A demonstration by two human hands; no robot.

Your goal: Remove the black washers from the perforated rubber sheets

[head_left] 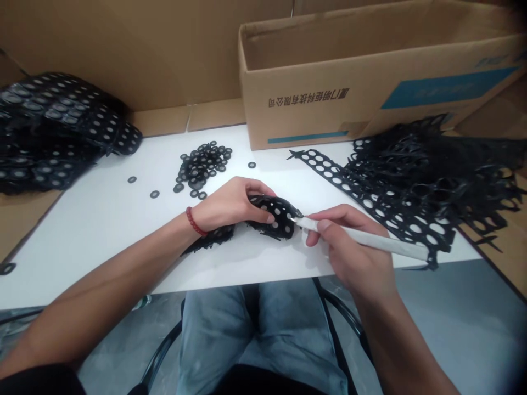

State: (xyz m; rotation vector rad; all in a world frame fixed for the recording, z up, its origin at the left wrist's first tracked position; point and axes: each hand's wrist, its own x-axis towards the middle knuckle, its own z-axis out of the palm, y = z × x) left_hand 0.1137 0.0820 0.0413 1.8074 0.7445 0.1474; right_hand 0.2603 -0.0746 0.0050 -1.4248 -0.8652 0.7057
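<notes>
A black rubber strip (pixel 281 214) dotted with round light spots is bent in a curve above the white table. My left hand (pixel 234 206) grips it, thumb on the near face and fingers behind. In my right hand (pixel 354 247) is a white pen-shaped tool (pixel 370 240), held like a pencil. Its thin metal tip meets the strip's right end. Part of the strip is covered by my left hand and wrist. Beyond that hand lies a heap of small black rings (pixel 201 166).
A cardboard box (pixel 296 118) stands at the back. Punched-out black webbing (pixel 424 181) is piled on the right. Uncut dotted sheets (pixel 61 126) lie heaped at left. Stray rings (pixel 154 194) dot the white table (pixel 102 247), whose front edge runs above my lap.
</notes>
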